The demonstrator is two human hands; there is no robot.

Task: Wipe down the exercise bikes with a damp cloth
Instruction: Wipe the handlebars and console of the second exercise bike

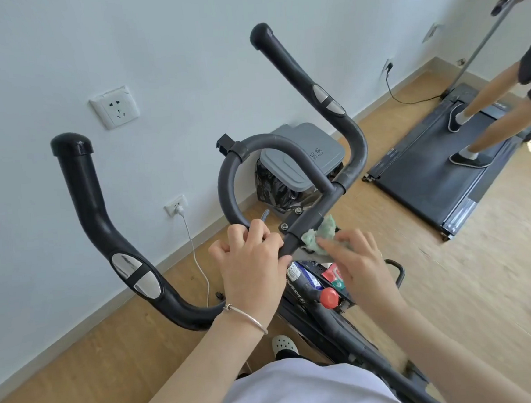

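The left hand (249,259) grips the bike's handlebar (310,220) at its centre; the right hand (357,257), fingers loosely spread, presses a green cloth (319,233) against the bar.

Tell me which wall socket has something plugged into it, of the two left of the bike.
The lower socket near the floor; a white plug and cable hang from it. The upper socket is bare.

Pale wall (181,33) (two sockets), wood floor (454,281), grey bin (311,156), treadmill (431,182).

Grey bin lid (311,153): Chinese chars "垃圾", small Latin word below, unreadable. Bike frame (300,294) stickers too blurred.
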